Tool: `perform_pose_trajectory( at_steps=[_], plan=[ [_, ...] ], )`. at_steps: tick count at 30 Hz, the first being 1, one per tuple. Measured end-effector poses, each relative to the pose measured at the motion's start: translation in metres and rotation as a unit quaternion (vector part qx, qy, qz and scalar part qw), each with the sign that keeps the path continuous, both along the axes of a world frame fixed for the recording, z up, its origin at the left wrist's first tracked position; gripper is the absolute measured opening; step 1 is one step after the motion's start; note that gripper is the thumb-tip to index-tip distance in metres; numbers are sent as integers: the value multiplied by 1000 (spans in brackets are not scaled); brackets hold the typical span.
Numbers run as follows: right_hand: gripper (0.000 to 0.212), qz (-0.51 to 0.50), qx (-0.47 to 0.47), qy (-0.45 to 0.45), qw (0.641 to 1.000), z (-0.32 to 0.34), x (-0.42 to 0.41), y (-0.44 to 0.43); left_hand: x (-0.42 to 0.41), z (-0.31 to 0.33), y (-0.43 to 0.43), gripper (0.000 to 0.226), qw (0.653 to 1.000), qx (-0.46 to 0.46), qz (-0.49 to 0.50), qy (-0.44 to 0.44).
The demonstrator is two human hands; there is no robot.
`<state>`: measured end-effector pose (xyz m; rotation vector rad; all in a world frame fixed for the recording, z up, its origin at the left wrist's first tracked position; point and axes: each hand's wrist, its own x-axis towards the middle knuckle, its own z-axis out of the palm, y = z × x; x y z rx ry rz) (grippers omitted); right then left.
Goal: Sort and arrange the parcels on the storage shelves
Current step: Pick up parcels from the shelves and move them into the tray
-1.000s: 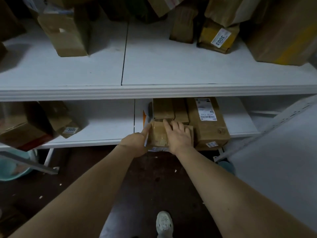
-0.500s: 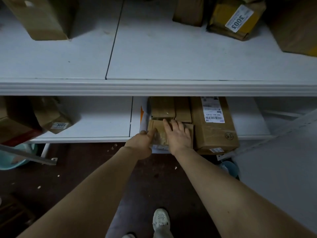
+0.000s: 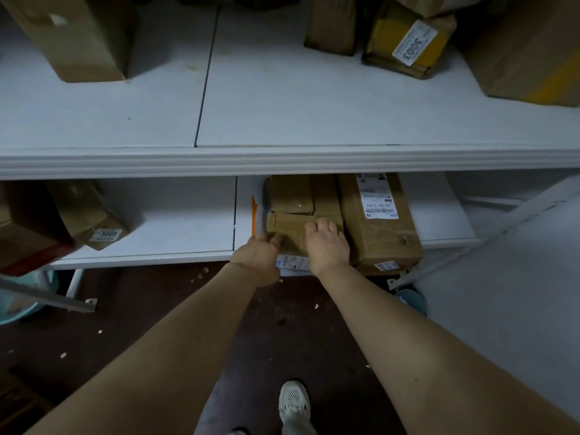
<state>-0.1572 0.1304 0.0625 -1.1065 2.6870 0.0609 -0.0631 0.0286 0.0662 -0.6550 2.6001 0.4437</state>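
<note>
The parcel (image 3: 290, 229) lies at the front of the lower shelf (image 3: 175, 221), touching a larger box (image 3: 379, 233) on its right. The left hand (image 3: 255, 257) has its grip on the parcel's left end, thumb on top. The right hand (image 3: 326, 246) holds its top, fingers bent at the far edge.
</note>
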Motion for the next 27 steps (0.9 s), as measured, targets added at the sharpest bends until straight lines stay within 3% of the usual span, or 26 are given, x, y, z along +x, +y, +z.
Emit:
perform_pose_trajectory(
  at_steps=[11,19,27],
  plan=[
    [40,-18,-52,61,997,127,26,13,-1,133,13,51,992,-27,-89,87],
    [45,-53,-100,129,985,206,35,31,-8,218,23,50,970,-100,-113,192],
    [47,-87,-136,169,972,255,-20,40,-56,263,32,52,960,-126,-131,212]
  ],
)
